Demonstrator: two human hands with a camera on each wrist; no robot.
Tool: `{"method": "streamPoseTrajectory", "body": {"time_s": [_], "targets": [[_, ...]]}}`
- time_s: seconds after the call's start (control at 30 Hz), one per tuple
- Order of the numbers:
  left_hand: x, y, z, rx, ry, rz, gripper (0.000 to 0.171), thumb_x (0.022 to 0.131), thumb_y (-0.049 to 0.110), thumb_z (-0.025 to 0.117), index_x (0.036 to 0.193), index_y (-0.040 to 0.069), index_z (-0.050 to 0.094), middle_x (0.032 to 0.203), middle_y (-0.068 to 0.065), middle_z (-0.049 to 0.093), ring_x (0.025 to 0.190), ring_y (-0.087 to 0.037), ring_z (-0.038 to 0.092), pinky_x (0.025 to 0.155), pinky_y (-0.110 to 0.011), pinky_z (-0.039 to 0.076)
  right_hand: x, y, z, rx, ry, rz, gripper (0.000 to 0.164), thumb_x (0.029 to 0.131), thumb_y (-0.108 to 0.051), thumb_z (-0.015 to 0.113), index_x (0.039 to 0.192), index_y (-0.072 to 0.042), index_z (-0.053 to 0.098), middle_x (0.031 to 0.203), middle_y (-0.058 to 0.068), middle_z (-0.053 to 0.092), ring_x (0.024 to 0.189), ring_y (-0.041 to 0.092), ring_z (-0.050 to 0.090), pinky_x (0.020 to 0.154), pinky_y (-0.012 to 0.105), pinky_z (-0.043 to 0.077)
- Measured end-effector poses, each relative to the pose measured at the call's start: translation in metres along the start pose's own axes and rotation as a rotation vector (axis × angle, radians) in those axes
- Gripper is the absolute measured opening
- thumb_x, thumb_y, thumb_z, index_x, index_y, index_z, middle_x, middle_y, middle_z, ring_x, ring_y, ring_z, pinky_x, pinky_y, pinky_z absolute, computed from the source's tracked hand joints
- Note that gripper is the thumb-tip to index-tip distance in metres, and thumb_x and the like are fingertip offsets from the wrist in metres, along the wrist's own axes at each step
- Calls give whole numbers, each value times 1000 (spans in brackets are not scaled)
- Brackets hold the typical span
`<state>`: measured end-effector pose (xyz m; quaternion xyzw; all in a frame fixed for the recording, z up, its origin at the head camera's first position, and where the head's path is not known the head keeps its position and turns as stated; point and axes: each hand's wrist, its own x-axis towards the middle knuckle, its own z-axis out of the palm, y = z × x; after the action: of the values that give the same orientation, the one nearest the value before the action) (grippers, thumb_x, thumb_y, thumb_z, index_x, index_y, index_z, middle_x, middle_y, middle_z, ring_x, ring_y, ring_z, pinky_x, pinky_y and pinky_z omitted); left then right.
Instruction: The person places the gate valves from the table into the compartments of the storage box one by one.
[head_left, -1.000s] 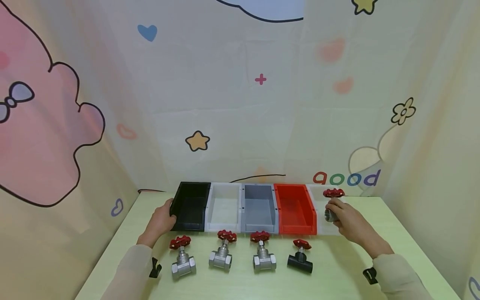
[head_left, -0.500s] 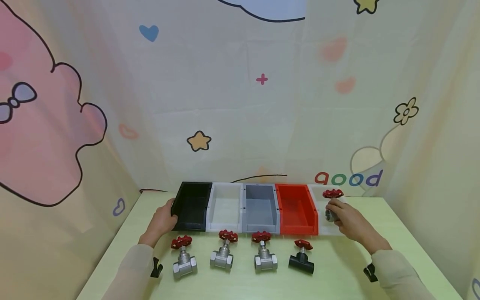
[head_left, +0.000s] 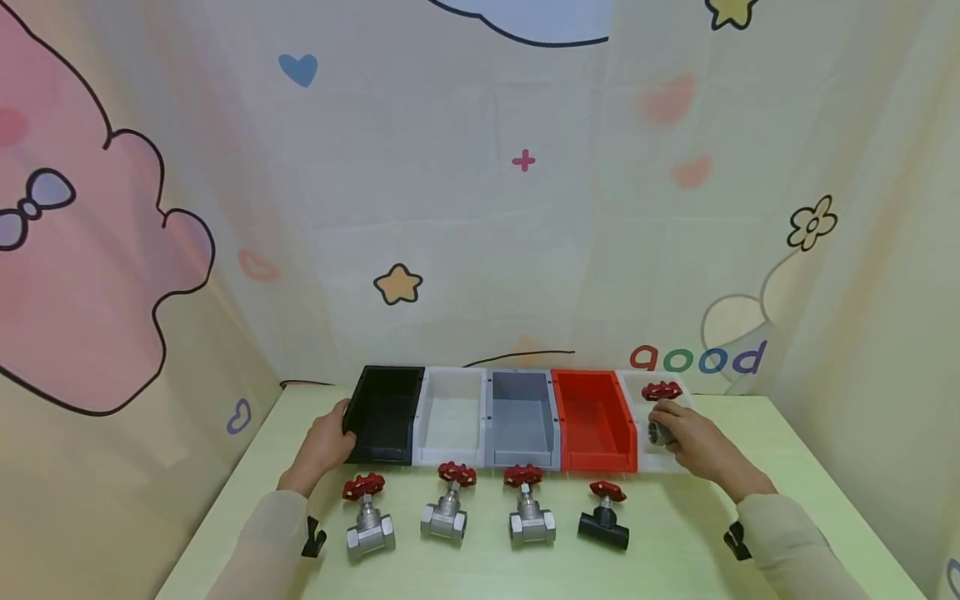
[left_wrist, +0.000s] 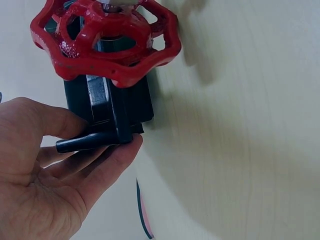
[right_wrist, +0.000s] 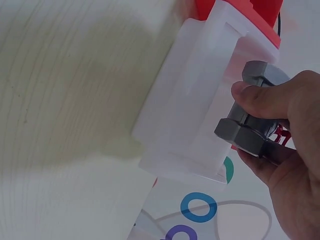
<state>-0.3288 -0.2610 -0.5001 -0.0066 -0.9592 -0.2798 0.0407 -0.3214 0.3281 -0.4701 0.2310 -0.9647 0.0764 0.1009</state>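
Observation:
My right hand [head_left: 697,437] grips the grey metal body of a gate valve [right_wrist: 247,130], its red handwheel [head_left: 662,390] pointing away from me. The valve is over the translucent white bin [right_wrist: 185,95] at the right end of the row; whether it touches the bin's floor I cannot tell. At the other end, my left hand [head_left: 321,446] pinches the side wall of the black bin [left_wrist: 95,142] between thumb and fingers. In front of the bins lie a first metal valve [head_left: 369,529], a second metal valve [head_left: 444,518], a third metal valve [head_left: 531,523] and a black-bodied valve [head_left: 603,527].
Between the end bins stand a white bin [head_left: 450,417], a grey bin [head_left: 521,417] and a red bin [head_left: 592,421], side by side. All sit on a pale wooden table [head_left: 450,575]. A printed curtain [head_left: 480,250] hangs close behind them.
The valve in my right hand has tipped or sunk slightly, its handwheel now a little lower over the translucent bin. My left hand keeps its hold on the black bin.

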Motion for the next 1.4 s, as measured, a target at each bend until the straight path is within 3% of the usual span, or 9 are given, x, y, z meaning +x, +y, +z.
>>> {"method": "streamPoseTrajectory", "body": {"time_s": [0.77, 1.2, 1.4], "targets": [[0, 0, 0, 8, 0, 3, 64, 89, 5, 52, 148, -8, 30, 130, -36, 56, 101, -37, 63, 85, -54, 51, 6, 7, 12, 23, -5, -6, 45, 74, 10, 73, 117, 2, 66, 125, 22, 61, 112, 43, 59, 93, 56, 50], [1, 1, -1, 2, 0, -16, 65, 90, 5, 52, 150, -5, 29, 131, -35, 56, 98, -35, 62, 85, -52, 51, 12, 10, 13, 43, -54, 36, 44, 76, 7, 74, 119, 0, 66, 127, 23, 62, 114, 44, 59, 93, 55, 50], [0, 0, 0, 3, 5, -2, 64, 90, 5, 52, 149, -6, 30, 129, -35, 57, 97, -35, 63, 82, -51, 52, 13, 11, 16, 46, -58, 12, 43, 75, 9, 72, 117, 1, 67, 123, 22, 64, 112, 43, 61, 92, 56, 50]]}}
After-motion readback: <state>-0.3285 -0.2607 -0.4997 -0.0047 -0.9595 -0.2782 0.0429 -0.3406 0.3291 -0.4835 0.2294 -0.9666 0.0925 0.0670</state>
